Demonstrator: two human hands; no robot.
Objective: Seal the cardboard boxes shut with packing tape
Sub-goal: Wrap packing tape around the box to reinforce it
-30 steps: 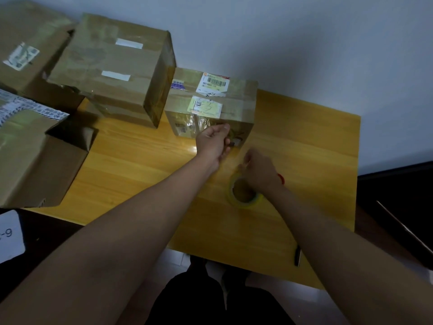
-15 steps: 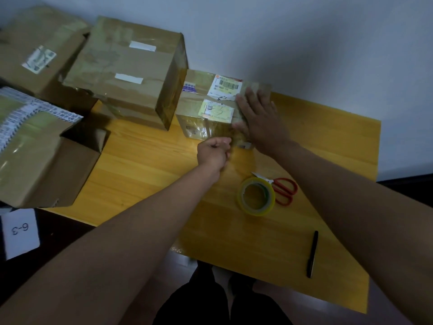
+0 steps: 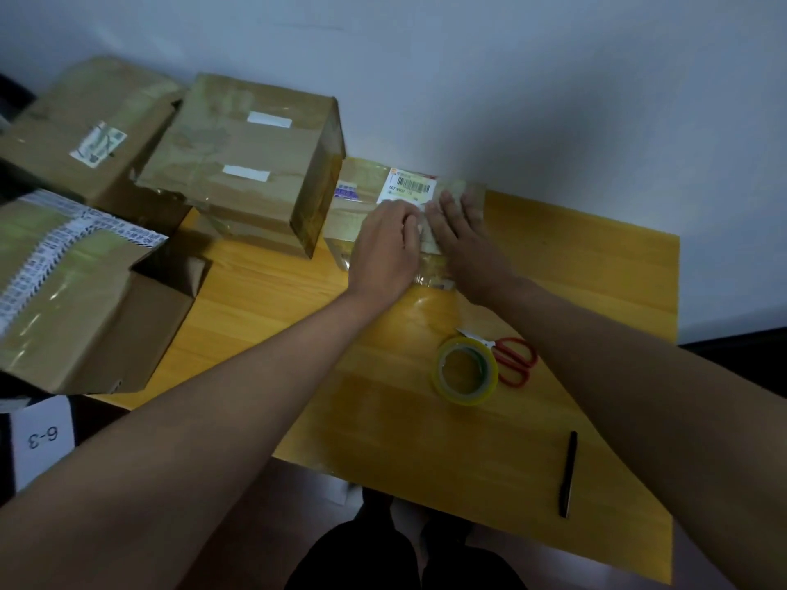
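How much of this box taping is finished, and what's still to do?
Done, it seems: the tall box at the back looks closed, with glossy tape over it. In hand: both the left hand and right hand lie flat on the small labelled box, apparently smoothing tape down. The tape roll and scissors lie idle on the table. Left: the box on the left has a flap open.

Dim, bluish room light; yellow wooden table [image 3: 553, 266] catching soft brightness at right. Clear tape glinting on brown cardboard boxes [image 3: 247, 172]. Left side blurring, wide-angle edges bending, corners darkening.
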